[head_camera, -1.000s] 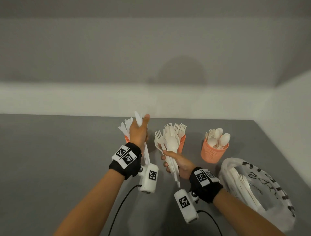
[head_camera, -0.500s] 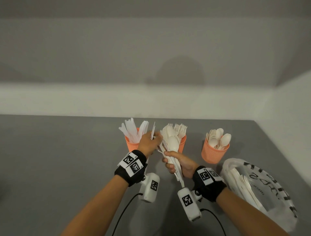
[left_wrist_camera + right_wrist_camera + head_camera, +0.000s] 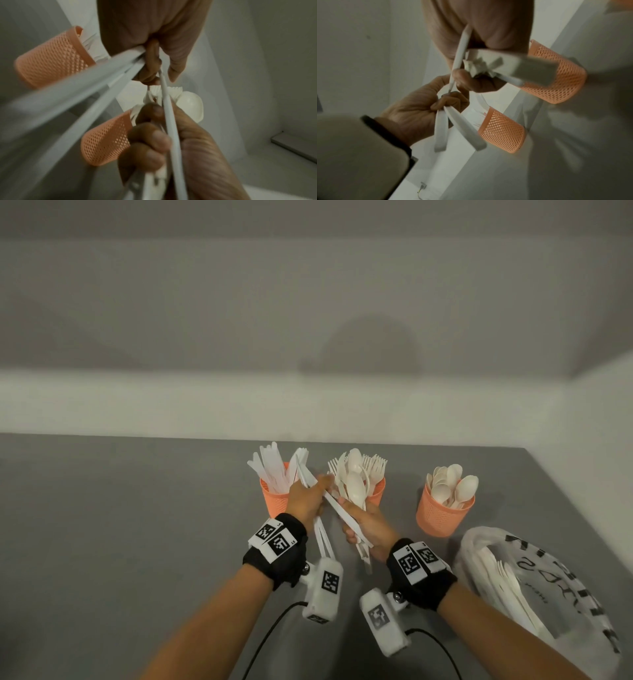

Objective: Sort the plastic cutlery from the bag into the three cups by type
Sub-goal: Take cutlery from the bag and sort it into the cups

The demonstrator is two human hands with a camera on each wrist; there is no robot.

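Three orange mesh cups stand in a row: the knife cup [image 3: 272,498], the fork cup [image 3: 378,493] and the spoon cup [image 3: 443,517]. My right hand [image 3: 368,525] grips a mixed bundle of white spoons, forks and a knife [image 3: 354,491] in front of the fork cup. My left hand [image 3: 306,498] holds two white knives [image 3: 322,539], handles pointing down toward me, and its fingertips pinch the blade of a knife [image 3: 169,112] that still runs through the right fist [image 3: 171,138]. The right wrist view shows the left hand [image 3: 419,108] and the bundle's handle ends [image 3: 488,65].
A translucent printed plastic bag [image 3: 561,583] with more white cutlery [image 3: 507,587] lies on the grey table [image 3: 120,542] at the right, close to the spoon cup. A white wall runs behind the cups. Black cables trail from both wrist cameras toward me.
My left hand came down from above the knife cup and moved right to the bundle, where it now pinches a knife. The right hand shifted slightly toward the cups.
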